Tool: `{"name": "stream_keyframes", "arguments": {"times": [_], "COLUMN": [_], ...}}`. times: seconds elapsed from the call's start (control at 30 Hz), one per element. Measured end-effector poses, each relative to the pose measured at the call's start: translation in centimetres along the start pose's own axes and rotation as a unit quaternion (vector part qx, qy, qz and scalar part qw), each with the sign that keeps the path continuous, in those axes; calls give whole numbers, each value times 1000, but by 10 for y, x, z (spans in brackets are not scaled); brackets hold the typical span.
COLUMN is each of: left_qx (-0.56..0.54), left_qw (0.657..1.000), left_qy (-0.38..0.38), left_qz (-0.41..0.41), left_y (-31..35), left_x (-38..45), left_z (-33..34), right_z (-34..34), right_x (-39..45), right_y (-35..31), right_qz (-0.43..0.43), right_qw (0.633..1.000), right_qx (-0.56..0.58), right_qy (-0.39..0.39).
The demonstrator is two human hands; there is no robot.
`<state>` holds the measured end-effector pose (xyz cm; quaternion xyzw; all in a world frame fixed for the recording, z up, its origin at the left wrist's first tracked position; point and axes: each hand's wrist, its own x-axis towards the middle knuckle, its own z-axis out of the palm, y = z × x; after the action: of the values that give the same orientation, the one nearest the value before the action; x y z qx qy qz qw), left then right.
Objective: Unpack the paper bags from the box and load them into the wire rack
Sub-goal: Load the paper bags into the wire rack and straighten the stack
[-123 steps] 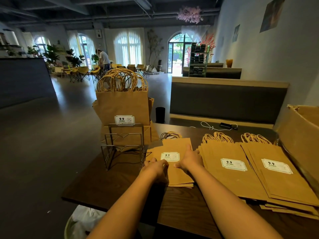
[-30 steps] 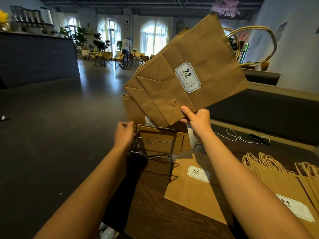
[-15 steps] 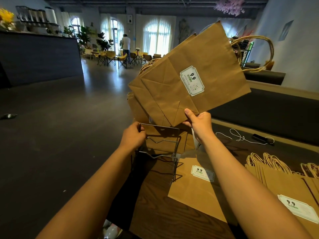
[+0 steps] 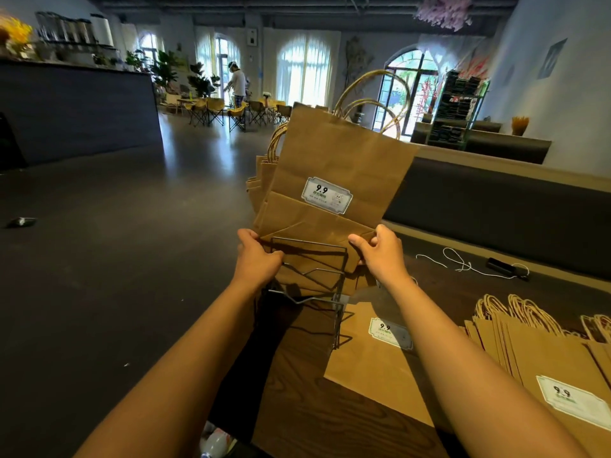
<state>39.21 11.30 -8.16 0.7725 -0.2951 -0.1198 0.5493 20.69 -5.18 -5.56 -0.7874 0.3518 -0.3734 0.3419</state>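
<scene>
A dark wooden table (image 4: 330, 421) fills the lower part of the view, with a padded bench back (image 4: 496, 206) running behind it. Flat on the table to the right lies a fanned pile of brown paper bags (image 4: 545, 352), their twisted handles pointing away, and a single flat bag (image 4: 373, 365) rests just beside the wire rack (image 4: 307, 285). The wire rack stands at the table's left edge. Above its top rail a held bundle of bags (image 4: 330, 180) stands nearly upright, handles up, tilted a little to the right, its folded bottom edge at the rack's mouth; more bags seem already seated behind it, though the overlap makes this hard to separate. The left hand (image 4: 256, 259) pinches the bundle's lower left corner beside the rail, and the right hand (image 4: 380, 251) grips the lower right corner, thumb in front. A white cord (image 4: 459, 262) lies further back on the table.
</scene>
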Motion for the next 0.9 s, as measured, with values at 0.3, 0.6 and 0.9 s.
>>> {"name": "stream_keyframes", "arguments": {"times": [0.3, 0.6, 0.9], "left_qx": [-27, 7, 21], "left_qw": [999, 996, 997], "left_qy": [9, 44, 39], "left_qz": [23, 82, 67], "left_y": [0, -2, -8], "left_x": [0, -2, 1], "left_z": [-2, 1, -1], "right_z": [12, 18, 14], "right_x": [-11, -17, -17], "right_y": [15, 26, 27], "right_qz": [-15, -30, -28], "right_qw": [997, 993, 997], "right_qx": [79, 96, 50], "right_qy": [-2, 69, 50]}}
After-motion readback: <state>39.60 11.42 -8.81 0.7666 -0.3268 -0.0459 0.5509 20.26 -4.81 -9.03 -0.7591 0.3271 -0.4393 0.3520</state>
